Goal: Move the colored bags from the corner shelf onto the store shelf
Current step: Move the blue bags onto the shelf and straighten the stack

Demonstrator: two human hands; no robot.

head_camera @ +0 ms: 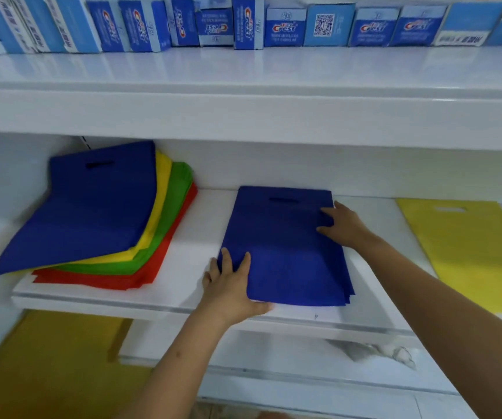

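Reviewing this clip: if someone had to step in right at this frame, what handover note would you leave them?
Left hand: grips the near-left corner of the blue bag stack, thumb underneath.
Right hand: fingers flat on the stack's right edge.
Done: blue stack lies flat mid-shelf; a yellow bag lies further right.
Left: the corner pile still holds blue, yellow, green and red bags, fanned out at the left end.
Toothpaste boxes line the shelf above.
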